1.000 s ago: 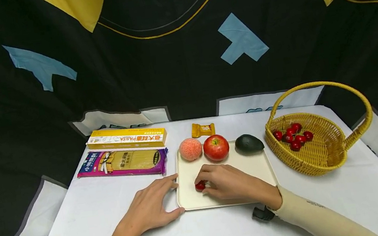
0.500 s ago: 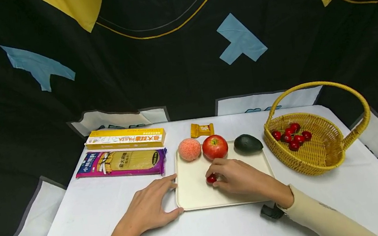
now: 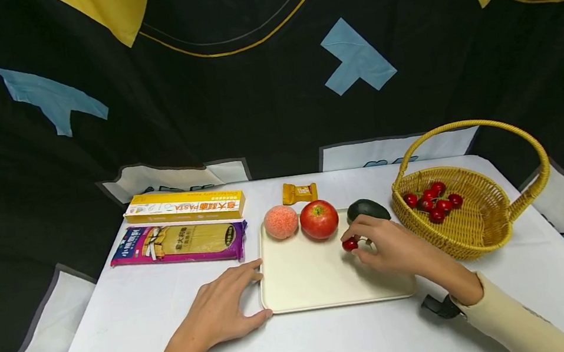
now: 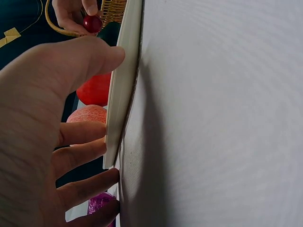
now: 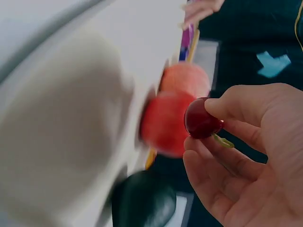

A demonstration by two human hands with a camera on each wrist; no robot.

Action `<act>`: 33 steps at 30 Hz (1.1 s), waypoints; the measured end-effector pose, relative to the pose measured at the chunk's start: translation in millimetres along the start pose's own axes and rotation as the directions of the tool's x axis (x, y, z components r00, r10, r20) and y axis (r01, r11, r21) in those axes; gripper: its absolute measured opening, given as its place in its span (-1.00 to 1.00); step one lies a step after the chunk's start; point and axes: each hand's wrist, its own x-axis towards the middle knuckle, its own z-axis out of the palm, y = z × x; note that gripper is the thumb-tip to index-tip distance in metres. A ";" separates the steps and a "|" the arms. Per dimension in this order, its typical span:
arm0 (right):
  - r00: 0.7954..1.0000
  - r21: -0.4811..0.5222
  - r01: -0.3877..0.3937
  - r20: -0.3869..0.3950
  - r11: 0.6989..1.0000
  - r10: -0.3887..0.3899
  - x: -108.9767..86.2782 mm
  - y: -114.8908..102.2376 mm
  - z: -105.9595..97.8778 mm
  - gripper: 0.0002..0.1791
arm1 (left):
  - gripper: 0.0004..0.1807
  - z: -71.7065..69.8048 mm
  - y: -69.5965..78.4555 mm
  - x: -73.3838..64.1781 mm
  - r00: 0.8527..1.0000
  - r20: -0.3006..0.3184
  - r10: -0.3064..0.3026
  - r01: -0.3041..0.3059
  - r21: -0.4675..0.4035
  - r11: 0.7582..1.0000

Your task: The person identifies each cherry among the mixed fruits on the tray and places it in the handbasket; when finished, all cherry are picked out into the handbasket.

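Observation:
Between thumb and fingers, my right hand (image 3: 390, 245) pinches a dark red cherry (image 5: 201, 118) with a short green stem, held above the right part of a cream tray (image 3: 308, 291). My left hand (image 3: 219, 309) touches the tray's left edge, thumb and fingers spread; the left wrist view shows its fingertips (image 4: 102, 130) along the rim. A pink rough-skinned ball-like fruit (image 3: 281, 222), a red apple (image 3: 319, 219) and a dark green avocado (image 3: 366, 209) line the tray's far side. The right hand partly covers the avocado in the head view.
To the right stands a yellow wicker basket (image 3: 486, 220) with a tall handle and several cherries (image 3: 435, 202) inside. A yellow pasta box (image 3: 184, 206) and a purple pasta bag (image 3: 178, 243) lie at left. Behind the tray is a small orange-yellow packet (image 3: 299, 192).
My right hand has carried the cherry rightward and a little away from me, from the tray's left-middle to near the avocado. The left hand stays at the tray's edge.

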 end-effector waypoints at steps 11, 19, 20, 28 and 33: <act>0.990 -0.001 -0.093 -0.107 0.996 0.092 -28.5 19.7 -33.9 -0.66 | -0.33 1.5 -0.5 0.7 1.000 0.000 0.001 -0.001 -0.006 1.000; 0.973 -0.033 -0.142 -0.188 0.989 0.133 -48.1 36.9 -58.2 -0.61 | -0.33 1.4 -0.2 -0.3 1.000 -0.014 0.010 -0.010 0.000 1.000; 0.971 -0.033 -0.148 -0.197 0.988 0.139 -50.5 39.9 -60.7 -0.60 | -0.33 1.4 0.0 -0.4 1.000 -0.017 0.012 -0.012 -0.001 1.000; 0.946 -0.035 -0.228 -0.243 0.973 0.213 -67.1 59.2 -73.3 -0.59 | -0.33 0.9 0.5 -0.4 1.000 -0.004 0.001 -0.001 -0.009 1.000; 0.929 -0.051 -0.286 -0.259 0.957 0.264 -75.0 70.1 -75.5 -0.58 | -0.32 0.5 0.3 -0.5 1.000 0.003 -0.004 0.004 -0.008 1.000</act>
